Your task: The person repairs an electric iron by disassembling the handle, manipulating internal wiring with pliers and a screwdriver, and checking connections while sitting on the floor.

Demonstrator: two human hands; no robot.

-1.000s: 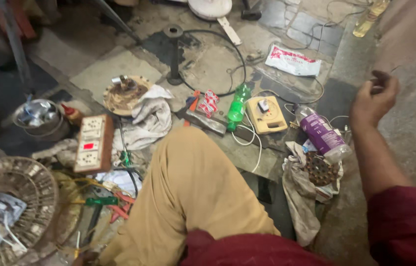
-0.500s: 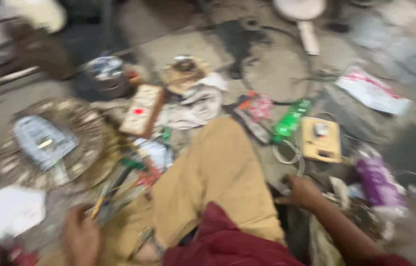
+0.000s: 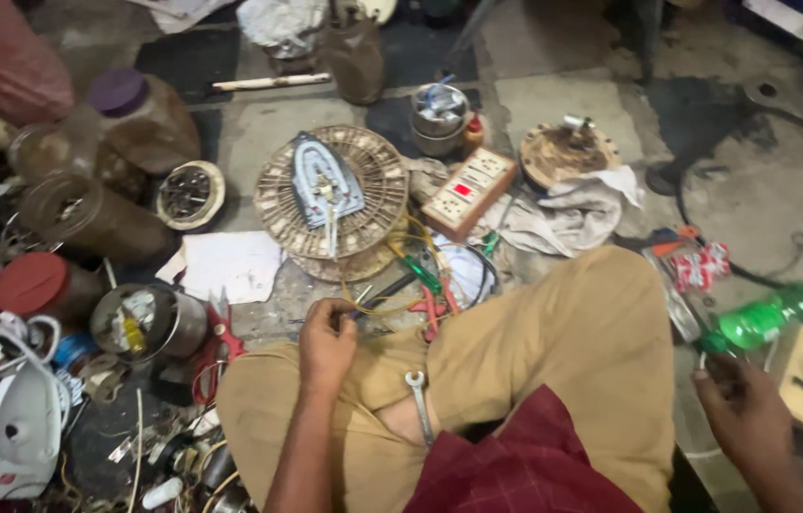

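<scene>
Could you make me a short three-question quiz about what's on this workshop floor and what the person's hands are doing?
1. True or false: the iron soleplate lies on the round fan grille.
2. Which hand is nearest the green bottle? A) left hand B) right hand
3. What metal tool rests on the person's lap?

Key:
1. True.
2. B.
3. A spanner, in the fold of the tan trousers.
</scene>
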